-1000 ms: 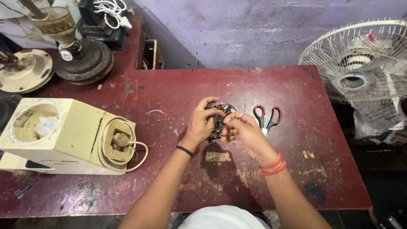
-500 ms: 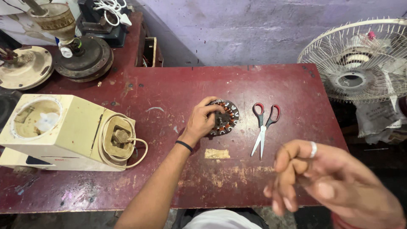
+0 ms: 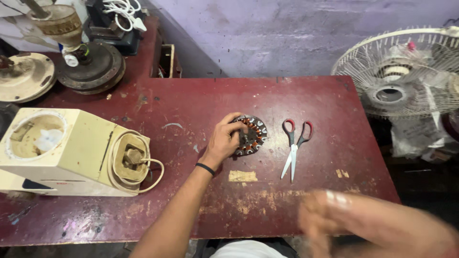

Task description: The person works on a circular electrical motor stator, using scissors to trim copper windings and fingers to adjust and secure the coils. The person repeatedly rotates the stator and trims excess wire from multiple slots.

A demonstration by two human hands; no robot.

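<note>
Left hand steadies a stator mid-table; right hand blurs nearest the camera.

The right hand [image 3: 377, 229], at five o'clock, is too blurred to tell its grip. The left hand [image 3: 224, 141] clamps the stator [image 3: 251, 135] near the table's [image 3: 191, 100] centre, scissors [image 3: 295, 145] at its three o'clock. The stator looks heavy and stiff, its copper windings fragile; the steel rim seems safest to grasp.

Our right hand [image 3: 377, 229] is smeared by motion blur, so we cannot tell its grip. Our left hand [image 3: 224, 141] covers the near-left part of the motor stator [image 3: 252, 136]. The picture's right edge cuts off the table fan [image 3: 406, 71].
</note>
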